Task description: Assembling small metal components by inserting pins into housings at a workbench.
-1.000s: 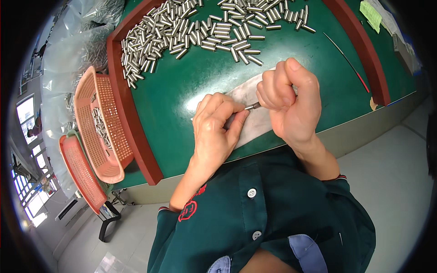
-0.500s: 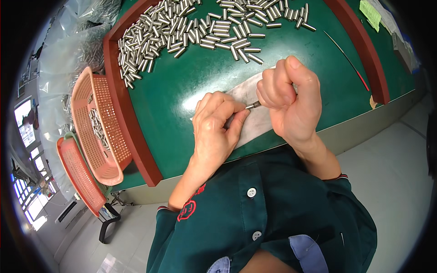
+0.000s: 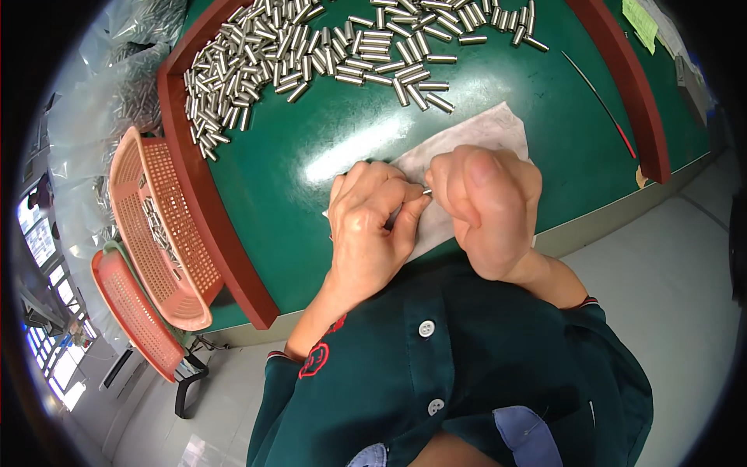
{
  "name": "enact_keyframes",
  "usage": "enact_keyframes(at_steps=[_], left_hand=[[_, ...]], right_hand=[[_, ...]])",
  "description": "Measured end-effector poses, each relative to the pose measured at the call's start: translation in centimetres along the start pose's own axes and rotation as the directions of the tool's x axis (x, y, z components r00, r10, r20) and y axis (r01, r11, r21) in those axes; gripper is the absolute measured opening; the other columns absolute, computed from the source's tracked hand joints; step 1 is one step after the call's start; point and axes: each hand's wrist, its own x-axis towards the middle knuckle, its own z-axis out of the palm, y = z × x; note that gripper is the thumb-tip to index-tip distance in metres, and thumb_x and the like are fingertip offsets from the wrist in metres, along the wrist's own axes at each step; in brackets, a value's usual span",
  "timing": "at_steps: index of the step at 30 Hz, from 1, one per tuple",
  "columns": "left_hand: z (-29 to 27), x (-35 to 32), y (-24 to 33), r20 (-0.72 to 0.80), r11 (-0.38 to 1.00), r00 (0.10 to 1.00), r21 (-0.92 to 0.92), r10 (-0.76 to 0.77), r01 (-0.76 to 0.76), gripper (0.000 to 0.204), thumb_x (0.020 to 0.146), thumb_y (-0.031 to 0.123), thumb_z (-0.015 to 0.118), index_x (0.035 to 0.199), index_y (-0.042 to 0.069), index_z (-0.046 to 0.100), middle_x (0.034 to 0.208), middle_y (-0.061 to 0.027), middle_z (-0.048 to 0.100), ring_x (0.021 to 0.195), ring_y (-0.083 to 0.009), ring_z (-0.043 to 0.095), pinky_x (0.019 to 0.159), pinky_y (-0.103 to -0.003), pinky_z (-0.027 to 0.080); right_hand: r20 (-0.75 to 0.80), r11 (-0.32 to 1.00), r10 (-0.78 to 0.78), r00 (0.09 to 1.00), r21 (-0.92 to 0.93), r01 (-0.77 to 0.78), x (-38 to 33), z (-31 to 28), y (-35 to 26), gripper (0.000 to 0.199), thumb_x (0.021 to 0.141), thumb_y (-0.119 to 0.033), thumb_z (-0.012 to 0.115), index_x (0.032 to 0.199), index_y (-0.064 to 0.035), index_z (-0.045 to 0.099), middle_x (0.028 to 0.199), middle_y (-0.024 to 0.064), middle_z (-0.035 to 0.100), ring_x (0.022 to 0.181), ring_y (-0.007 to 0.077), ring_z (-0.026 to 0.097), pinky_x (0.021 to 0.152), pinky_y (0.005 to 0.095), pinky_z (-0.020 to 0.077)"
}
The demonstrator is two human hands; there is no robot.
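My left hand (image 3: pixel 369 222) is closed, thumb and forefinger pinching a small shiny metal cylinder (image 3: pixel 427 191). Only a short bit of that cylinder shows between my two hands; the rest is hidden by the fingers. My right hand (image 3: pixel 490 206) makes a fist right beside it, its fingers curled round something the fist covers. Both hands are above a whitish, smudged cloth or sheet of paper (image 3: pixel 498 131) lying on the green tabletop (image 3: pixel 288 210). Many loose metal cylinders (image 3: pixel 373 58) lie heaped beyond my hands.
Dark red wooden rails (image 3: pixel 210 218) border the table at left and right. Left of it stand a peach plastic basket (image 3: pixel 198 257) holding small metal pieces, a second basket (image 3: pixel 132 311) and clear plastic bags (image 3: pixel 78 171). A thin red-handled tool (image 3: pixel 625 140) lies at the right.
My right fist has come down and turned, closing in on my left fingers. Less of the metal piece between the hands shows now. The left hand keeps its pinch.
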Motion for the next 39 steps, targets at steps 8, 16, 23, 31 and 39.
enact_keyframes(at_steps=[8,16,23,31,39], left_hand=[[-0.4,-0.2,0.6,-0.016,1.000,1.000,-0.007,-0.014,0.014,0.014,0.060,0.000,0.067,0.069,0.003,0.056,0.072,-0.0077,0.051,0.064,-0.0248,0.046,0.059,-0.033,0.037],[-3.3,0.5,0.3,0.270,0.185,0.902,-0.920,-0.338,0.345,0.015,0.086,0.013,0.044,0.094,0.001,0.049,0.081,-0.0080,0.053,0.070,-0.0133,0.048,0.059,-0.025,0.040],[-2.3,4.6,0.9,-0.070,0.992,0.994,0.083,-0.085,0.090,0.013,0.077,0.005,0.058,0.089,0.004,0.057,0.060,-0.0003,0.044,0.048,-0.0069,0.037,0.045,-0.022,0.030],[-1.4,6.5,-0.8,0.115,0.857,0.972,0.459,0.205,-0.235,0.013,0.071,0.001,0.059,0.083,0.003,0.058,0.071,-0.0107,0.055,0.059,-0.0292,0.053,0.052,-0.036,0.041],[-2.3,4.9,0.9,0.167,0.979,0.986,0.198,0.012,-0.045,0.009,0.071,0.005,0.062,0.076,-0.001,0.056,0.057,-0.0095,0.049,0.048,-0.0181,0.046,0.047,-0.029,0.038]], right_hand=[[0.061,0.971,0.011,0.998,0.237,-0.025,0.0,-1.9,0.2,0.039,0.089,-0.016,0.037,0.052,-0.0050,0.030,0.048,-0.0020,0.029,0.046,0.0066,0.024,0.042,0.0243,0.0190],[0.017,0.952,0.015,1.000,0.305,-0.020,0.0,-2.9,-1.7,0.041,0.089,-0.024,0.027,0.050,-0.0124,0.027,0.042,-0.0031,0.023,0.039,0.0073,0.014,0.041,0.0250,0.0161],[-0.006,0.914,0.003,1.000,0.407,0.000,0.1,-3.4,-2.0,0.040,0.087,-0.021,0.032,0.049,-0.0099,0.028,0.043,-0.0012,0.026,0.041,0.0067,0.018,0.040,0.0241,0.0157],[-0.042,0.918,0.009,0.999,0.397,0.008,-0.2,-4.2,-2.4,0.040,0.087,-0.022,0.033,0.049,-0.0103,0.027,0.043,-0.0013,0.026,0.041,0.0069,0.018,0.040,0.0241,0.0159],[-0.039,0.931,0.013,0.999,0.365,0.003,0.5,-3.8,-2.3,0.040,0.088,-0.023,0.028,0.050,-0.0124,0.027,0.042,-0.0026,0.024,0.039,0.0075,0.014,0.040,0.0245,0.0160]])
